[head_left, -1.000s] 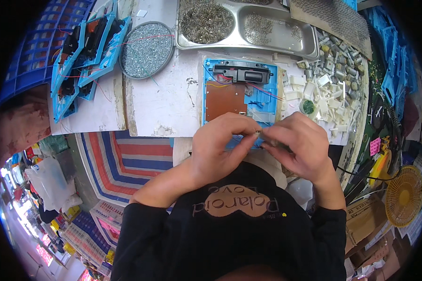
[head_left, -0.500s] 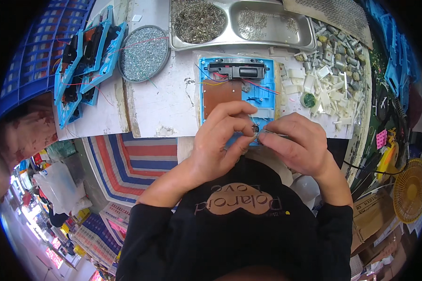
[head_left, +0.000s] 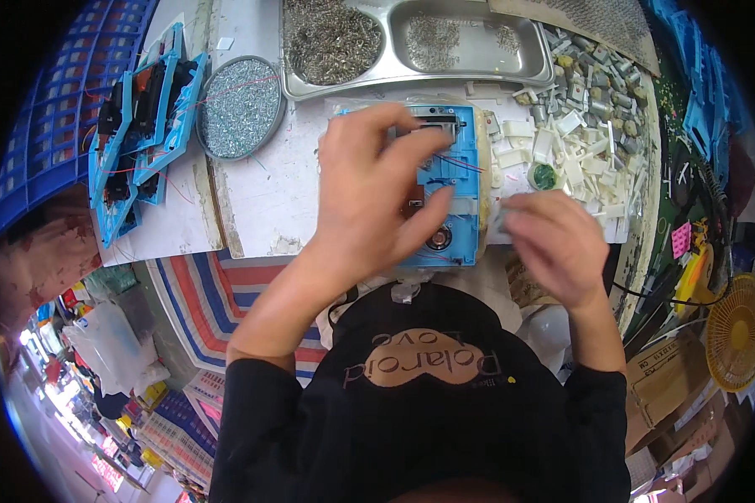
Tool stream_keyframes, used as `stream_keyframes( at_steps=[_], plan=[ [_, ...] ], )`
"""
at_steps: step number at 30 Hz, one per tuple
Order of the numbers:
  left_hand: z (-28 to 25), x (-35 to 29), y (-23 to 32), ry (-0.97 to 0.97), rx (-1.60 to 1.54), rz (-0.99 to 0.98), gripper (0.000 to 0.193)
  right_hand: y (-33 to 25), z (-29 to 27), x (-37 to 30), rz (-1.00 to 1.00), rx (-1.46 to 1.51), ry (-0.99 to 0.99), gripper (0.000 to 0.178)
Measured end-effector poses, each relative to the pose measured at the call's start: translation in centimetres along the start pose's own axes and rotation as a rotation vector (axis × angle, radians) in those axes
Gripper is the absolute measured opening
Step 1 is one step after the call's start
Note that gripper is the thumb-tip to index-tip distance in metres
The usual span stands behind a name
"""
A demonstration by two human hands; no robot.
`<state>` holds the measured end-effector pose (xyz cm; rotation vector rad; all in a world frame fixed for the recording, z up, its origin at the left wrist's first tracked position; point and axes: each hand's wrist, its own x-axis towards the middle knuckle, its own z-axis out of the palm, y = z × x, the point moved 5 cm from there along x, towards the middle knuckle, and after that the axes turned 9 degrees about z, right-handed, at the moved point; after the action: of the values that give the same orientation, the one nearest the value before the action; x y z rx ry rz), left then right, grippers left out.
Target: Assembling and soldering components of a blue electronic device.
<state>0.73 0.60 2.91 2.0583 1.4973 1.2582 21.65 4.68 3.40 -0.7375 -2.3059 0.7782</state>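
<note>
A blue plastic casing lies on the bench in front of me, with thin red wires across it and a black mechanism at its far end. Near its front edge sits a round dark metal-rimmed part. My left hand is over the casing's left side, thumb and fingers apart, hiding much of the inside; its fingertips are by the black mechanism. My right hand, smeared by motion, is just right of the casing. Its fingertips are pinched around something small and greyish that I cannot make out.
Small white plastic parts and metal cylinders are heaped at the right beside a green round piece. Farther back stand a metal tray of small parts and a round dish of screws. Assembled blue casings lean at left.
Both hands were together over the casing's near part. My left hand has moved left and away over the casing; my right has moved right, off it. The round part is now uncovered.
</note>
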Motion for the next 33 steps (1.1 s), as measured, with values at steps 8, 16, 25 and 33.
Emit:
stream_keyframes(
  at_steps=[8, 16, 25, 33],
  plan=[
    [-1.8, -1.0, -3.1, 0.042, 0.325, 0.148, 0.023, 2.8, 1.6, 0.5, 0.265, 0.149, 0.111, 0.037],
    [-1.8, -3.1, -3.2, 0.159, 0.307, 0.071, 0.029, 3.3, 4.6, 3.3, 0.251, -0.103, 0.031, 0.031],
    [-1.8, -3.6, -2.9, 0.154, 0.295, 0.079, 0.027, 2.4, 3.9, 4.5, 0.288, -0.25, -0.101, 0.026],
    [-2.2, -3.8, -2.7, 0.185, 0.263, 0.051, 0.023, 2.8, 3.7, 4.9, 0.27, -0.316, -0.217, 0.031]
  ],
)
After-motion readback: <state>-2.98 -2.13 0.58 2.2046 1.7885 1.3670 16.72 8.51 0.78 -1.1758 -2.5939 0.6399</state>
